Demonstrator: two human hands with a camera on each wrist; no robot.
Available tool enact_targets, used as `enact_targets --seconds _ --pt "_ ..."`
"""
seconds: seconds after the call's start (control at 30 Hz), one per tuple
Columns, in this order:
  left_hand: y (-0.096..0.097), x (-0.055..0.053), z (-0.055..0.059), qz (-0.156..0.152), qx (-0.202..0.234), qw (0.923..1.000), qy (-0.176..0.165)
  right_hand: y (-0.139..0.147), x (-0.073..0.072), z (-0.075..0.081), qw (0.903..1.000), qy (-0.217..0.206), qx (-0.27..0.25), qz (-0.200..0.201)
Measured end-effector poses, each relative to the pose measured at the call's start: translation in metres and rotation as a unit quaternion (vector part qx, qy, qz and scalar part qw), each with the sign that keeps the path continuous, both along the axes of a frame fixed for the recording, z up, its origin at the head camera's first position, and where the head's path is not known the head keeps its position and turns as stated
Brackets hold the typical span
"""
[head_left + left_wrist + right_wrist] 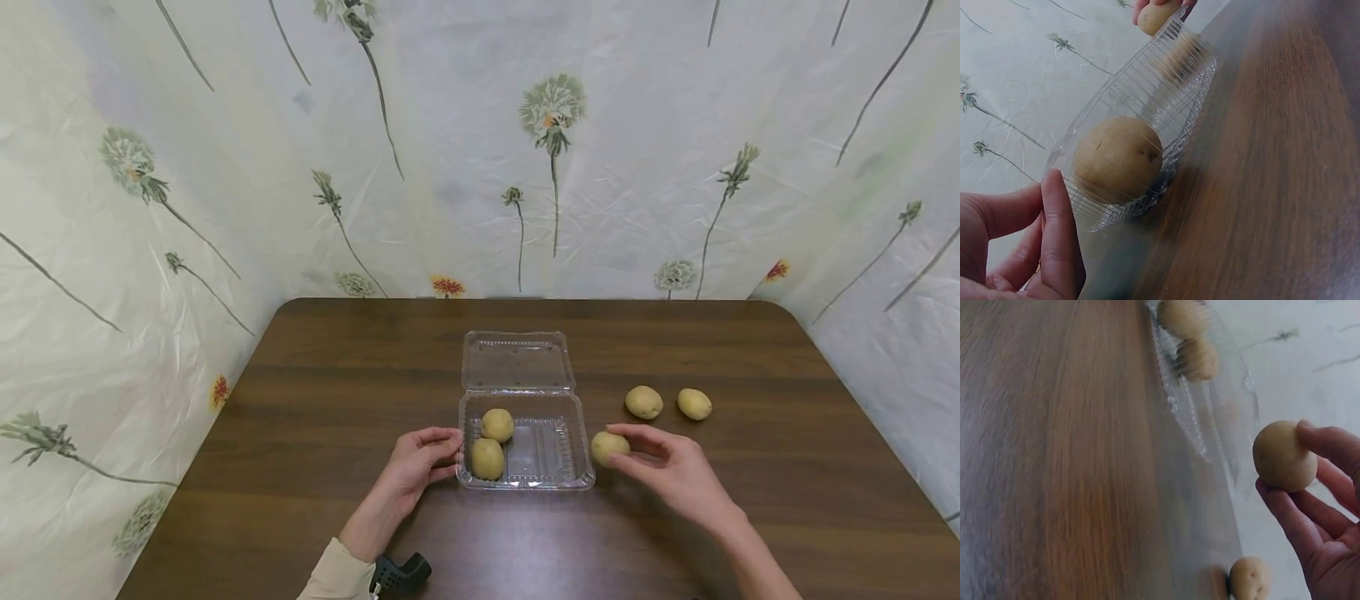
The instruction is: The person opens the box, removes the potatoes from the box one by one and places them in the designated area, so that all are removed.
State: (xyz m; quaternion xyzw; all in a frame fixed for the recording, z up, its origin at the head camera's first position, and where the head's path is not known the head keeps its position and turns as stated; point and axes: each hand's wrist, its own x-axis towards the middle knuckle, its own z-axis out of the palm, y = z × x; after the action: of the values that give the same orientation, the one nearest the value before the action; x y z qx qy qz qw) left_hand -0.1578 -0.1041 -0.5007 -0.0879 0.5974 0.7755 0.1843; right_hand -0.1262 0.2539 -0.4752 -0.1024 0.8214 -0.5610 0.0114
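A clear plastic clamshell container [555,482] lies with its lid laid back, and two potatoes [487,459] sit in the left part of its base. At the container's left rim, my left hand [422,465] pinches the edge between thumb and fingers; the left wrist view shows the fingertips at the plastic beside a potato [1117,160]. Just off the right rim, my right hand [678,475] holds a third potato [610,449] between thumb and fingers. From the right wrist view, this potato [1285,456] is raised above the table, apart from the container.
Two more potatoes, one nearer [643,402] and one farther right [694,404], lie on the brown wooden table [337,358] behind my right hand. A flower-patterned sheet [450,125] hangs behind and beside the table. A black strap device [401,575] is at my left wrist.
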Motion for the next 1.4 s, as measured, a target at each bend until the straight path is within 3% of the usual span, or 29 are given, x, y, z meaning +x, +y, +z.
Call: enact_targets --seconds 0.57,0.97,1.4 --pt "-0.001 0.000 -0.002 0.000 -0.001 1.0000 0.000 0.015 -0.003 -0.009 0.9986 0.000 0.049 -0.018" --pt "0.000 0.000 0.000 -0.001 -0.003 1.0000 -0.002 0.019 -0.005 -0.017 0.9937 0.043 0.097 -0.035" --pt "-0.001 0.000 0.002 -0.003 -0.003 1.0000 -0.005 0.031 -0.009 -0.023 0.9882 0.060 0.134 -0.043"
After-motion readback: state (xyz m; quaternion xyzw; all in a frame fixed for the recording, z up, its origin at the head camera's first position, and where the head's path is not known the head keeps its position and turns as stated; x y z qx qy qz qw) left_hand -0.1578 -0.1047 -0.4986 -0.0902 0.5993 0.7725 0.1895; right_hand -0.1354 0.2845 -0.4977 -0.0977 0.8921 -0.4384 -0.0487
